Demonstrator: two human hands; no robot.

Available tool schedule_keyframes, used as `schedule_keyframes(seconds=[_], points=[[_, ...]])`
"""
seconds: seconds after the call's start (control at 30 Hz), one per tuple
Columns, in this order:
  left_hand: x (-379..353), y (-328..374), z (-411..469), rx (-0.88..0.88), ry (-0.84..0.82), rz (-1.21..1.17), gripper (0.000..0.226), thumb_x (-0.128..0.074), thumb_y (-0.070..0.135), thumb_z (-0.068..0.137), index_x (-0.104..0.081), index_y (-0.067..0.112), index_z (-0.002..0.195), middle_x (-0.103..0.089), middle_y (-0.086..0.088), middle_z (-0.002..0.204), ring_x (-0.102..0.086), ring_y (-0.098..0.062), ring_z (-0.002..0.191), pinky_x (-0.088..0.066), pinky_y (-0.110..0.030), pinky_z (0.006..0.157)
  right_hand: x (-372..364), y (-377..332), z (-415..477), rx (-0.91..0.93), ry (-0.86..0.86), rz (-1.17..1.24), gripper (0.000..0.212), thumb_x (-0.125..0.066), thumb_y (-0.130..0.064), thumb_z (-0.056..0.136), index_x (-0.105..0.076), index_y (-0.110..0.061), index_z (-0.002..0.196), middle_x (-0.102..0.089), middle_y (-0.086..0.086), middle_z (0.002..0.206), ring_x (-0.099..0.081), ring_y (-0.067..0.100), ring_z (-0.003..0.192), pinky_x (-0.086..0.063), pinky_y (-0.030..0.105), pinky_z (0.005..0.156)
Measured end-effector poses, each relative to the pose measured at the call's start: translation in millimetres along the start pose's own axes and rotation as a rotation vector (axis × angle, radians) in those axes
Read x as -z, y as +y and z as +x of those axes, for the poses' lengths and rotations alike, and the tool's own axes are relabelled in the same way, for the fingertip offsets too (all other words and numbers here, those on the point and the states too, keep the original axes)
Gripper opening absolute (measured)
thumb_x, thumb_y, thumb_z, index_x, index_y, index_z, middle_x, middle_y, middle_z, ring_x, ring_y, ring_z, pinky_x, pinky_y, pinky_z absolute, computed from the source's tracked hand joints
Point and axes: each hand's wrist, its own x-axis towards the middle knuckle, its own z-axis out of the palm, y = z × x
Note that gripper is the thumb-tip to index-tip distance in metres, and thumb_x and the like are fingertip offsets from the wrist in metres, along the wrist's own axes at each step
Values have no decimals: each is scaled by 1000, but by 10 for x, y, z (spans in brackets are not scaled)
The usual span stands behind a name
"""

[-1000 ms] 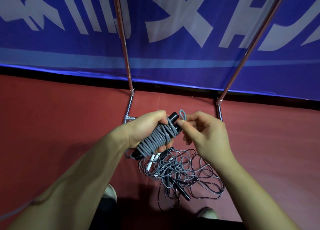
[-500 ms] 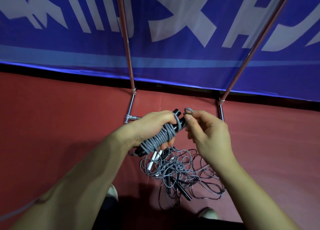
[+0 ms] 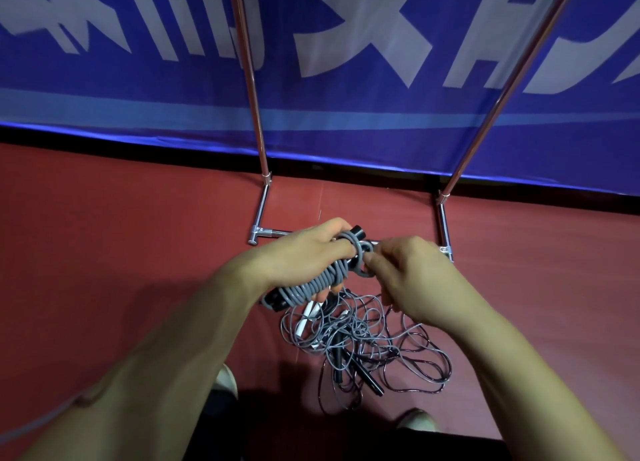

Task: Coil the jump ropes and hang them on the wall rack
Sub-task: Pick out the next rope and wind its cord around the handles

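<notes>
Right hand has dropped the grey cord's tail loop lower against the wrapped jump rope, pinching it; left hand grips the bundle above the floor tangle. Risk: loose tail slips, wraps unwind.

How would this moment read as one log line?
left hand: grips coil | right hand: pinches loop | pile: on floor | step: securing coil

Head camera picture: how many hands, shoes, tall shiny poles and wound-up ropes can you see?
Hands: 2 (left hand, right hand)
Shoes: 2
Poles: 2
Wound rope: 1
Total: 7
The floor tangle is too knotted to count.
</notes>
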Motion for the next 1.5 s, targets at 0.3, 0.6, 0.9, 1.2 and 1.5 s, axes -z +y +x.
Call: schedule_keyframes(seconds=[0.3, 0.6, 0.9, 1.2, 1.5], points=[[-68, -28, 17, 62, -21, 234, 22, -43, 50, 91, -57, 34, 97, -69, -10, 83, -60, -24, 64, -54, -59, 79, -127, 91, -62, 176, -164, -164, 16, -43, -26, 104, -45, -25, 88, -59, 4, 77, -54, 32, 70, -46, 49, 67], [-75, -18, -43, 136, -99, 5, 18, -46, 32, 94, -57, 18, 94, -63, -16, 71, -56, -29, 55, -46, -32, 54, -22, 109, -81, 292, -280, -28, 15, -43, -21, 104, -55, -18, 112, -64, 0, 103, -57, 19, 90, -46, 39, 83], [-40, -67, -22, 204, -83, -178, 50, -38, 52, 90, -70, 17, 75, -62, -21, 72, -54, -29, 55, -43, -31, 53, -3, 100, -35, 206, -206, 239, 16, -59, -19, 100, -65, -15, 86, -44, -7, 56, -36, 5, 51, -34, 28, 51], [-8, 16, 21, 164, 22, -402, 54, -38, 49, 96, -72, 13, 75, -63, -21, 69, -55, -28, 47, -45, -25, 42, -179, -8, 2, 123, 176, 631, 16, -64, -17, 97, -52, -26, 101, -61, 11, 60, -57, 40, 54, -49, 53, 54], [-80, 108, 31, 215, 116, -574, 44, -45, 50, 99, -62, 10, 94, -56, -14, 60, -52, -25, 42, -45, -26, 39, -299, -99, -26, 317, 349, 130, 14, -59, -24, 98, -63, -22, 111, -52, -7, 84, -52, 8, 74, -41, 24, 69]])
